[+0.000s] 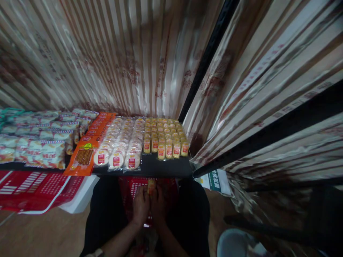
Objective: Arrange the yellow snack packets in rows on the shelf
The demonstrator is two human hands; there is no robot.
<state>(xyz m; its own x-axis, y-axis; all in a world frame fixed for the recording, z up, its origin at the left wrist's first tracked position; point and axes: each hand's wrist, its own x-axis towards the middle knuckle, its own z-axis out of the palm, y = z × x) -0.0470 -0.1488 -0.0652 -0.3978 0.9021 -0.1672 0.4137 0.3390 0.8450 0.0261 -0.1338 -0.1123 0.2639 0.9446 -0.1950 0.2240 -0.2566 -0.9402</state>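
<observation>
Between my knees, below the shelf edge, my left hand (141, 205) and my right hand (158, 205) are close together over a red basket (134, 187). Their fingers close around a small yellow wrapped snack (151, 186) with a red label, its upper end showing above the fingertips. Similar yellow snacks (168, 150) stand in rows on the black shelf (166, 171) just ahead. Left of them are rows of round white wrapped crackers (116, 160). The lower part of the held snack is hidden by my hands.
Orange packets (83, 157) and white snack bags (52, 151) fill the shelf's left side. A red basket (34, 189) and a white box (79, 200) sit below left. A black post (206, 60) rises behind; a pale bucket (235, 242) stands lower right.
</observation>
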